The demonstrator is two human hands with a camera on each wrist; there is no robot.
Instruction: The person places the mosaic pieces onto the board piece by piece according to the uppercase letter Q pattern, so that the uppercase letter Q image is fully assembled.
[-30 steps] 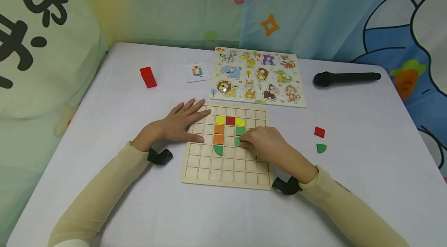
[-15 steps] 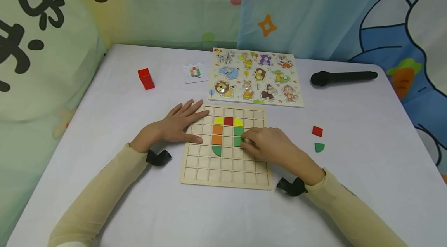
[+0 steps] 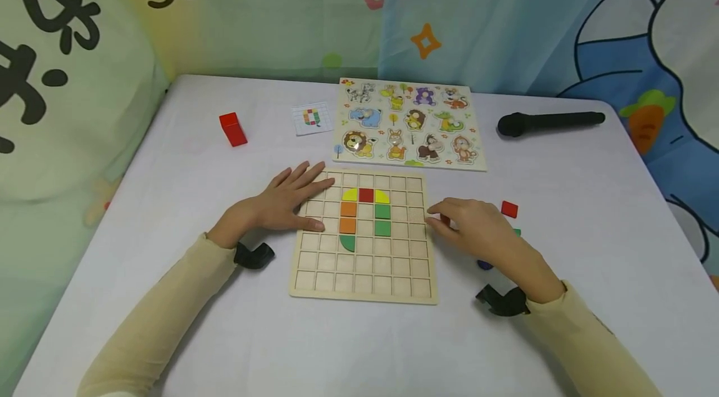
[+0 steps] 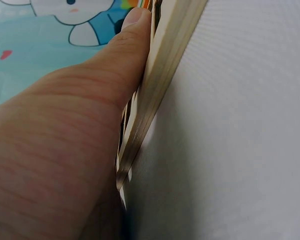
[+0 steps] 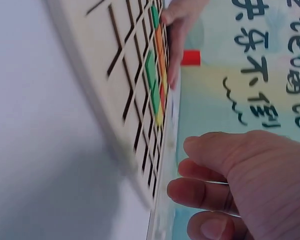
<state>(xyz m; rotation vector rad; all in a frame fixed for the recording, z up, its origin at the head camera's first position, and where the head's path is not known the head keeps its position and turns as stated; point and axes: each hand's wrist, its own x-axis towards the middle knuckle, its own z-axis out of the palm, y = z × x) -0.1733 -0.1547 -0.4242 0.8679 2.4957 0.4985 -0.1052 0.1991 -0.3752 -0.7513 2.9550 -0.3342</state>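
My left hand lies with spread fingers on the left edge of a wooden grid board. In the left wrist view its thumb rests along the board's rim. Colored pieces sit in the grid: a red square, two yellow quarter-rounds, two orange squares, two green squares and a green quarter-round. Just off the board's right edge hovers my right hand, fingers loosely bent, holding nothing. Beyond it lies a red piece; a green piece and a dark blue piece are mostly hidden by that hand.
Behind the board lie an animal puzzle and a small pattern card. A red block stands at the back left, a black microphone at the back right. Printed curtains hang behind the white table.
My right hand has let go of the lower green square and moved right, off the board. A dark blue piece now shows beside its wrist. The left hand stays put.
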